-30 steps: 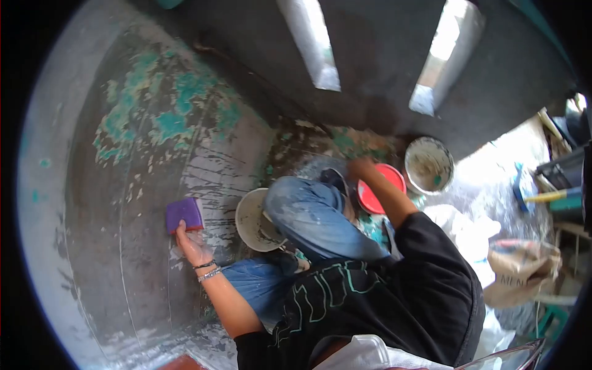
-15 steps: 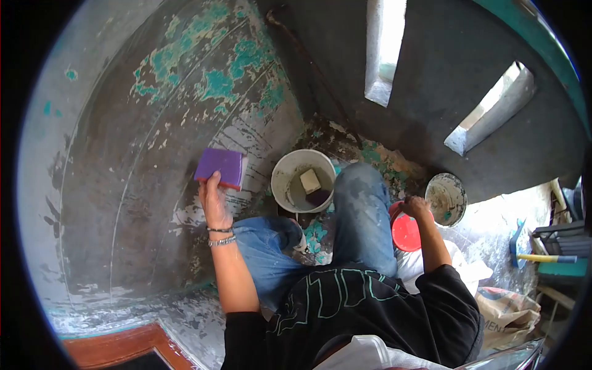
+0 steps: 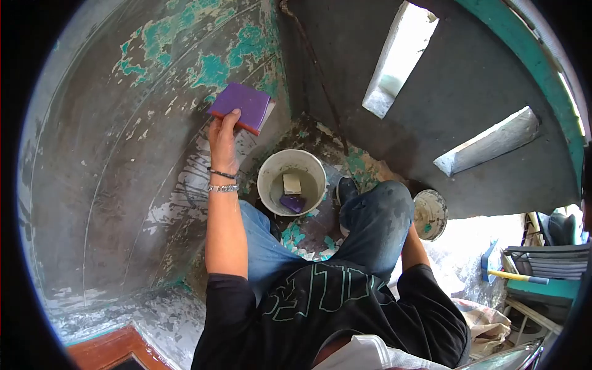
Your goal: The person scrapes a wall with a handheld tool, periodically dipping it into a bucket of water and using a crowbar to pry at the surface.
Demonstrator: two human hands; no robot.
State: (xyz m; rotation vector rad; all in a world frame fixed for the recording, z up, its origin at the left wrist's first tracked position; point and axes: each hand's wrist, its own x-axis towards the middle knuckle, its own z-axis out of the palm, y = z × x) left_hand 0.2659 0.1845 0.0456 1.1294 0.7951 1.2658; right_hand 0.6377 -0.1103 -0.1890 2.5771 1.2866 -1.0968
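My left hand (image 3: 223, 143) is raised at the wall, closed round the lower edge of a flat purple board (image 3: 243, 102) with a red edge, its thumb lying over the face. A pale strip shows along the board's right side. Below and to the right stands a white bucket (image 3: 264, 187) holding murky water, a cream block (image 3: 291, 183) and a smaller purple piece (image 3: 292, 203). My right forearm reaches down beside my right knee (image 3: 388, 206), which hides the right hand and whatever it touches. Just past that knee is a second bucket (image 3: 439, 213), smeared with grey.
The left wall (image 3: 142, 148) has peeling turquoise paint and white patches. Two slots open in the dark wall (image 3: 345, 61). Paint flakes (image 3: 295, 234) litter the floor. On the right are a blue-headed tool with a yellow handle (image 3: 512, 275), stacked grey items (image 3: 549, 262) and a sack (image 3: 484, 324).
My left hand has moved up and to the right along the wall with the purple board. My right hand, earlier at a red container, has dropped behind my right knee, and the container is hidden too.
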